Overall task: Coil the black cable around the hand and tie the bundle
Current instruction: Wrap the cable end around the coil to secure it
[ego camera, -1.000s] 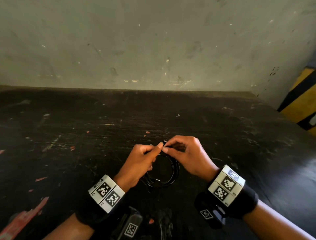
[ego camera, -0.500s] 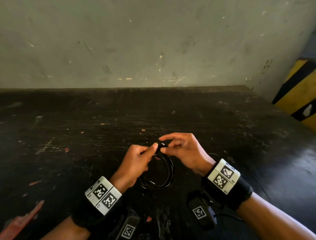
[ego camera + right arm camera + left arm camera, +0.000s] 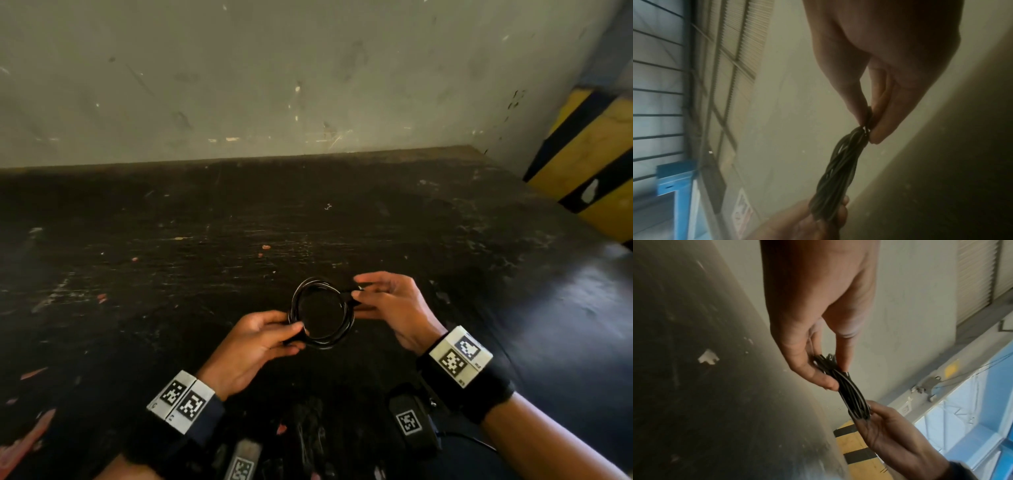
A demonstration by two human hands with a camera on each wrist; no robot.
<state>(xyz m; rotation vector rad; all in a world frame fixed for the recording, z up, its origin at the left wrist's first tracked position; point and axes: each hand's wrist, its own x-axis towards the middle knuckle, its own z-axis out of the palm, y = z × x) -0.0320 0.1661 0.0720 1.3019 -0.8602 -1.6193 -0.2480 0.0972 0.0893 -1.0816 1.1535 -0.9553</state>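
Note:
The black cable (image 3: 346, 317) is wound into a round coil of several loops, held up above the dark table (image 3: 171, 274). My left hand (image 3: 299, 337) pinches the coil's lower left side between thumb and fingers. My right hand (image 3: 358, 295) pinches its right side, with the other fingers spread out. In the left wrist view the left hand (image 3: 833, 378) grips one end of the cable bundle (image 3: 851, 395) and the right hand (image 3: 865, 417) the other. In the right wrist view the right hand (image 3: 868, 129) pinches the cable (image 3: 838, 175) and the left hand (image 3: 830, 216) holds it below.
A grey scuffed wall (image 3: 274, 85) rises behind the table's far edge. At the right stands a yellow and black striped post (image 3: 596, 161). Small paint flecks dot the tabletop. Both wrists carry marker blocks and black straps.
The coil hung below both hands, which pinched it together at its top. Now it is raised and turned flat to the head view, and the hands have moved apart to opposite sides.

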